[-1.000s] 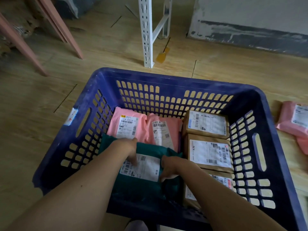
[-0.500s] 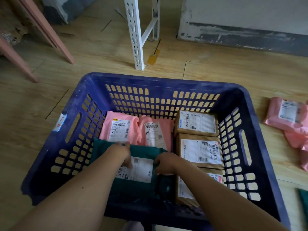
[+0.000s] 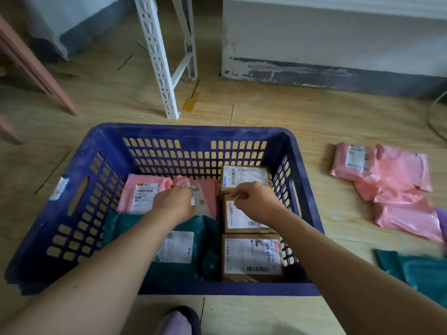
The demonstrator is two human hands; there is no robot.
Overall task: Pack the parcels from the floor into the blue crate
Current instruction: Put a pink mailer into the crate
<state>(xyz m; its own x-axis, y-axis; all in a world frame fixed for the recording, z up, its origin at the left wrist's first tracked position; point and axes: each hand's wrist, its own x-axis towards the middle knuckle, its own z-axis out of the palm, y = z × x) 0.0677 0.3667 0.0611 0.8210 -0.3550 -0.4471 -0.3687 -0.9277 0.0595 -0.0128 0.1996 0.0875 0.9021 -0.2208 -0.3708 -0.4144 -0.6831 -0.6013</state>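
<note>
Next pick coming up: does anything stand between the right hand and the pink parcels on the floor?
Only the blue crate's right wall: the right hand is over the cardboard boxes in it, and the pink parcels lie outside on the floor.

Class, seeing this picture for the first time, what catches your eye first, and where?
The blue crate fills the middle, with three brown boxes in a row along its right side and pink mailers and a teal mailer on its left. Both hands reach in, the left hand over a pink mailer, the right hand over the boxes. A pile of pink mailers lies on the floor to the crate's right.
</note>
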